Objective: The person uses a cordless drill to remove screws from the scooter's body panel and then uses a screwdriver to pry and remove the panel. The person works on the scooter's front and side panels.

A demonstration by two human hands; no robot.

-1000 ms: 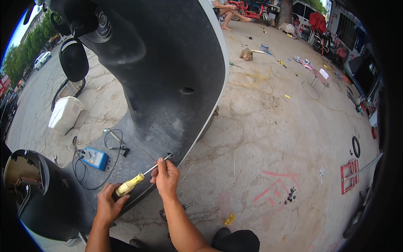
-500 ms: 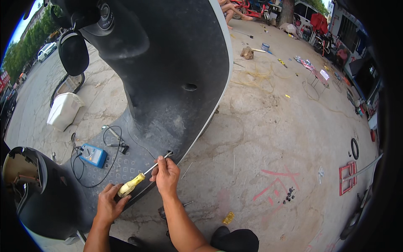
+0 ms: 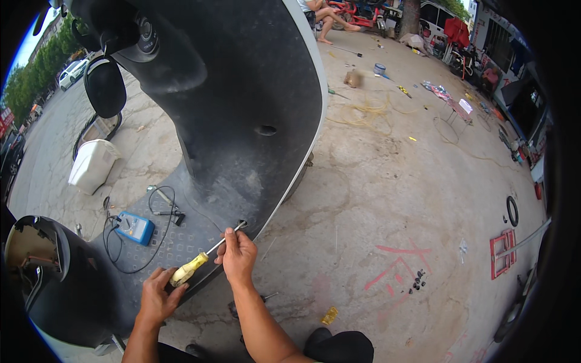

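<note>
A screwdriver (image 3: 190, 270) with a yellowish handle slants up to the right, its shaft reaching into a small hole (image 3: 242, 224) near the edge of a scooter's dark footboard. My left hand (image 3: 158, 295) is closed around the butt of the handle, thumb below and fingers above. With thumb and fingertips, my right hand (image 3: 239, 257) pinches the thin shaft just short of the hole. The tip is hidden inside it. Left of the hands, a blue multimeter (image 3: 135, 228) with black leads lies on the studded footboard (image 3: 181, 245).
The grey-edged front shield (image 3: 260, 72) rises ahead of my hands. A white bin (image 3: 94, 166) stands beyond the footboard. Yellow wire (image 3: 366, 118), small black pieces (image 3: 418, 281) and a red frame (image 3: 502, 254) lie on the concrete. At the back sits a person with bare legs (image 3: 327, 21).
My view has shifted slightly, and more of the seated person shows. Both hands keep the same hold, with the screwdriver at nearly the same angle. A brown lump at the back is now blurred.
</note>
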